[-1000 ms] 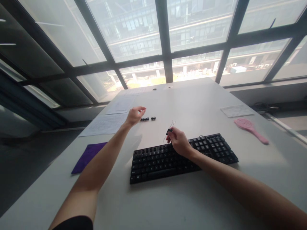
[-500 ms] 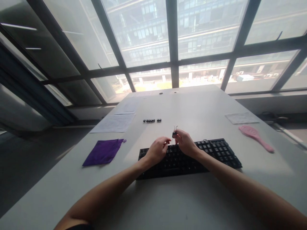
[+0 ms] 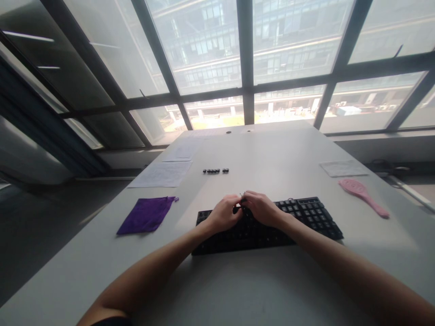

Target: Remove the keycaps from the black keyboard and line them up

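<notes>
Above the upper middle of a black keyboard [image 3: 256,237], my two hands meet fingertip to fingertip. My right hand [image 3: 260,208] is closed round a small black clip with thin wire arms [image 3: 242,195]. Only the tips of its wires show over the fingers. My left hand [image 3: 224,213] is closed too, its thumb and index finger pinching at the same clip. Fingers hide most of the clip, and whether it touches a key cannot be made out. Behind the keyboard, several black keycaps [image 3: 213,171] stand in a row with gaps.
To the left lie a purple drawstring pouch [image 3: 146,216] and white paper sheets [image 3: 159,174]. A pink hairbrush [image 3: 363,197] and a flat pale packet [image 3: 343,168] are on the right. The white table [image 3: 272,156] runs back towards large windows.
My right hand has lowered the clip and moved it slightly left. My left fingers have come up against it, and the hands now touch. Most of the clip has become hidden.
</notes>
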The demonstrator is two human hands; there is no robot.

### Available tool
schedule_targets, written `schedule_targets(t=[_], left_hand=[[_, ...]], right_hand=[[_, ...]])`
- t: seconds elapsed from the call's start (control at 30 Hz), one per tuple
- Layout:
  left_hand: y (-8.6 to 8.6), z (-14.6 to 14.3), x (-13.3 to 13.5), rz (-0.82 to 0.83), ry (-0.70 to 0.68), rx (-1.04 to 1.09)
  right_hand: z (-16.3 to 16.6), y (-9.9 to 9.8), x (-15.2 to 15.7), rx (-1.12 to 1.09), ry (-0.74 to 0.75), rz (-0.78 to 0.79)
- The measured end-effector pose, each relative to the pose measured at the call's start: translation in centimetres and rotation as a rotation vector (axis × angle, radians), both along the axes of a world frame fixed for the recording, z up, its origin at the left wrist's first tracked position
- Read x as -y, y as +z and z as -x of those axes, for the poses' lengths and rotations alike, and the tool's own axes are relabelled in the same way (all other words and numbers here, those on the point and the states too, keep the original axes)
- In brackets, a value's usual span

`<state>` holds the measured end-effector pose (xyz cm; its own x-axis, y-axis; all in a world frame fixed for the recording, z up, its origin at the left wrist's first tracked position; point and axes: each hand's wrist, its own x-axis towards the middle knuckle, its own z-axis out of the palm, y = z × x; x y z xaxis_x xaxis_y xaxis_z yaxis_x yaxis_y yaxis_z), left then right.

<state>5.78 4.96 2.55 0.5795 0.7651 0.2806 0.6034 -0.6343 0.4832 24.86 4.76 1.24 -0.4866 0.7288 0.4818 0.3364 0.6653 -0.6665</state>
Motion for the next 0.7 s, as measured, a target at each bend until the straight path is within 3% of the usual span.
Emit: schedule_targets(t=[0.2,0.37,0.7], left_hand=[[0.6,-0.4,0.1,0.042,0.009,-0.028],[0.2,-0.7,0.3,0.061,0.093,-0.008],[-1.5,-0.6,0.0,-0.094,0.077,-0.005]], right_hand=[[-0.1,-0.2,-0.3,-0.12,-0.09,0.092],[-0.1,-0.1,-0.4,-0.136,-0.109,0.132],[-0.3,0.0,-0.3,-0.164,-0.085,0.095]])
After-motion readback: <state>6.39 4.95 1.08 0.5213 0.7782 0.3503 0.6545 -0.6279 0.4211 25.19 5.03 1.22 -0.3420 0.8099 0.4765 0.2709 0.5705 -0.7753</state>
